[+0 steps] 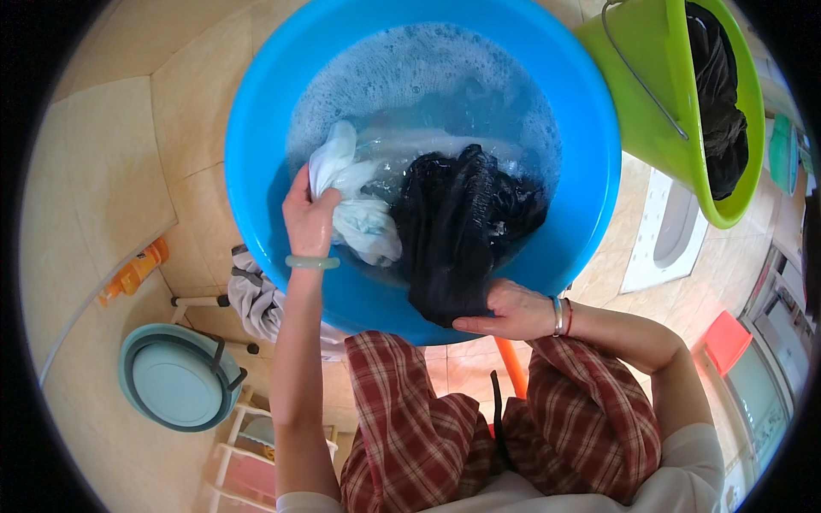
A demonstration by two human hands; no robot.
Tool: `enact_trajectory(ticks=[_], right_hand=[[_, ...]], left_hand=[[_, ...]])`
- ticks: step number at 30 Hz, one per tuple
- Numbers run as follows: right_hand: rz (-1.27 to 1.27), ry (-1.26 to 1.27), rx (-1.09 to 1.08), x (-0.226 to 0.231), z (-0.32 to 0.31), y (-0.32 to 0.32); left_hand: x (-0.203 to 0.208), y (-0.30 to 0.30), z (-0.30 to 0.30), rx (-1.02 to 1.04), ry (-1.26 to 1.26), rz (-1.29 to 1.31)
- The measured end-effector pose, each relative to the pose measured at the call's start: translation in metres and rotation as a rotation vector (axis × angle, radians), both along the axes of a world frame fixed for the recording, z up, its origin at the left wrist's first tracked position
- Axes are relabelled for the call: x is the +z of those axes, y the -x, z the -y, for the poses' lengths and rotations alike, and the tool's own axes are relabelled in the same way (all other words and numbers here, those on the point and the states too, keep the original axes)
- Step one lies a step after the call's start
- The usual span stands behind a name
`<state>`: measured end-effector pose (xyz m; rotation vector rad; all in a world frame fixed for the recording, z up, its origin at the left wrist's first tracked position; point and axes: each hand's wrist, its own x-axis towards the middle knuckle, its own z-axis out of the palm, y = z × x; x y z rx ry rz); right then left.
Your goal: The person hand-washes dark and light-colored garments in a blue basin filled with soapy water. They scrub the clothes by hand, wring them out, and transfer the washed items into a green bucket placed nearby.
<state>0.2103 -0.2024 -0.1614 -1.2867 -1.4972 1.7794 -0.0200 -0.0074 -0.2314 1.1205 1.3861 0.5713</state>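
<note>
A large blue basin (pixel 256 162) of sudsy water (pixel 419 73) stands in front of my knees. My left hand (pixel 310 209), a pale bangle on its wrist, is closed around a bunched white cloth (pixel 355 192) at the basin's left side, part of it in the water. A black garment (pixel 462 231) lies wet to the right of the white one and is drawn up toward the near rim. Its near end is pinched in my right hand (pixel 517 310), by the near rim; some of those fingers are hidden beneath the fabric.
A green bucket (pixel 641 94) with dark clothing (pixel 718 103) inside stands at the upper right. Beyond the basin's right side is a white squat toilet (pixel 667 235). To the left are stacked washbowls (pixel 184 376), an orange bottle (pixel 137 269) and a grey-and-white cloth (pixel 255 299).
</note>
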Motion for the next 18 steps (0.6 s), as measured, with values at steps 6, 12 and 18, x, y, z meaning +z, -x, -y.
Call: enact_trajectory(ticks=[6,12,18], right_hand=[[0.726,-0.150,0.374,0.001,0.003,0.002],[0.413,-0.292,-0.489,-0.011,-0.086,-0.036],[0.497,-0.450,-0.378,-0.064,-0.130,-0.012]], left_hand=[[0.068,0.001,0.006,-0.040,-0.022,0.130],[0.122,0.001,0.007,-0.097,-0.048,0.222],[0.145,-0.029,0.003,0.120,0.049,0.529]])
